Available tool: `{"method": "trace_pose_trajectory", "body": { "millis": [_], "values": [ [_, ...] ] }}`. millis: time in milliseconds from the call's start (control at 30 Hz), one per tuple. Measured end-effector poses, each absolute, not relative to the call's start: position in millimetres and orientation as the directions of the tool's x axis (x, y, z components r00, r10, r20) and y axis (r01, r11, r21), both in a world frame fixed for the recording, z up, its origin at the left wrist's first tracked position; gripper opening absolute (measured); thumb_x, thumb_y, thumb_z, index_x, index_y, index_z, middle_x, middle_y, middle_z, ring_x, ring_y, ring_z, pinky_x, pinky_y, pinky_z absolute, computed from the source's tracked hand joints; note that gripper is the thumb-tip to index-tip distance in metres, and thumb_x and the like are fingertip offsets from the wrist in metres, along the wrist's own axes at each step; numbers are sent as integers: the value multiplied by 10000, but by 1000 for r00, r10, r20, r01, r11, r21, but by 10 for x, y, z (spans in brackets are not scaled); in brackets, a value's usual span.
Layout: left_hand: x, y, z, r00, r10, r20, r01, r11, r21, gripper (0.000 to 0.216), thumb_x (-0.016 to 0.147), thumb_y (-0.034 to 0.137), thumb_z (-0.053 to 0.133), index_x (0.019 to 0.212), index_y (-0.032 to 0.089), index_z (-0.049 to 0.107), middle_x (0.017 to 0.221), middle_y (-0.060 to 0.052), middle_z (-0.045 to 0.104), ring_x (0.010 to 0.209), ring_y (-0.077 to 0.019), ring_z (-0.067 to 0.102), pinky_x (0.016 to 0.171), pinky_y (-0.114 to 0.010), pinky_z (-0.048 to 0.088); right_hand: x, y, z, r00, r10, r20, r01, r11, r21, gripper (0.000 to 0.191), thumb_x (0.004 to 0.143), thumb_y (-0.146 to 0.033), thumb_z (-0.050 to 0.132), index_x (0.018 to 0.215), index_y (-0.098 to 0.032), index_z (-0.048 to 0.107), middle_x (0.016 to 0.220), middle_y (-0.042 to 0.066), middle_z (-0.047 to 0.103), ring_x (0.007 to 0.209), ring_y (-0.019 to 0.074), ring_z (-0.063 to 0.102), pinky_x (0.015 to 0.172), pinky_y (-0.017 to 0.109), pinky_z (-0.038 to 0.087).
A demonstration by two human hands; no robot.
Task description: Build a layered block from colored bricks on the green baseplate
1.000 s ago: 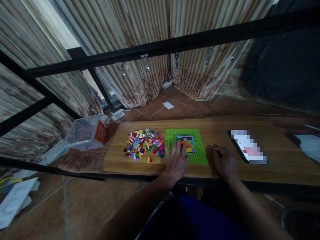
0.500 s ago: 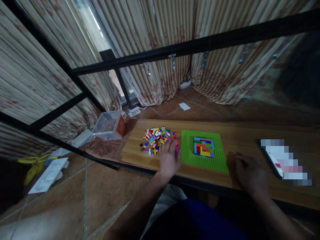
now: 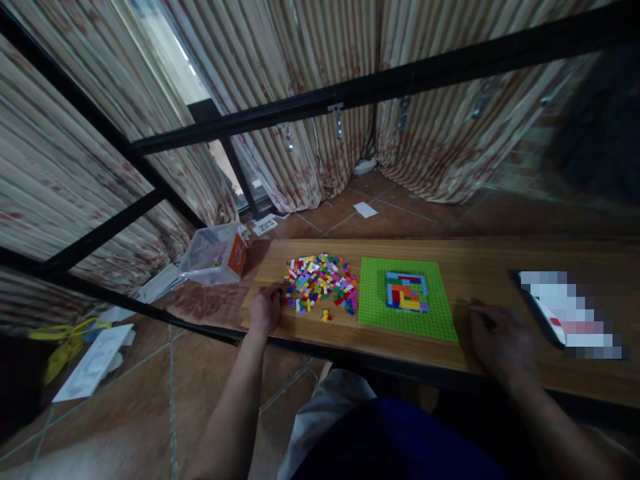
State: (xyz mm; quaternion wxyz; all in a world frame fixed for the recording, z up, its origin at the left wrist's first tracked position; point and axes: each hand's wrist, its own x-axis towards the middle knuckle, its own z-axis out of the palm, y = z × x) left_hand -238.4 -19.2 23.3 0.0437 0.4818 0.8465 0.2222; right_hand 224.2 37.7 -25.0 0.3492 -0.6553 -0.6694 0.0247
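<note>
My left hand (image 3: 266,309) is at the left end of a pile of small coloured bricks (image 3: 315,283), its fingers curled together at the table top. What is between its fingertips, if anything, is hidden. A green baseplate (image 3: 373,293) lies to the right of the pile, with a roughly square build of coloured bricks (image 3: 407,291) on it. A small yellow and red piece (image 3: 326,316) sits apart, in front of the pile. Right of the baseplate, my right hand (image 3: 500,337) rests on the table with curled fingers; their inside is in shadow.
The wooden table (image 3: 470,267) has a dark front edge. A phone-like device (image 3: 543,313), partly blurred out, lies at the right. Beyond the left end stands a clear plastic box (image 3: 213,257) with an orange label. A black metal bar (image 3: 360,93) crosses in front of the curtains.
My left hand has moved left from the pile's front right to its left end, and its fingers have closed. The yellow and red piece now shows. My right hand has stayed put.
</note>
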Motion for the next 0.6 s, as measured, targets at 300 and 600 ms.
{"method": "trace_pose_trajectory", "body": {
  "millis": [300,600],
  "values": [
    [-2364,-174,219,-553,822,137,787,461,409,200,813,256,519,923,165,659,918,-96,694,863,-229,646,748,-313,483,2199,375,-222,121,877,465,849,151,-506,327,844,-381,439,843,-170,688,913,130,667,803,251,617,695,372,485],
    [-1789,-183,327,-501,840,206,652,210,729,201,820,322,528,935,176,604,854,-53,702,779,-183,669,695,-281,510,2186,386,-225,139,888,439,839,130,-528,305,854,-360,440,846,-181,687,898,111,664,809,241,621,724,374,496]
  ]
}}
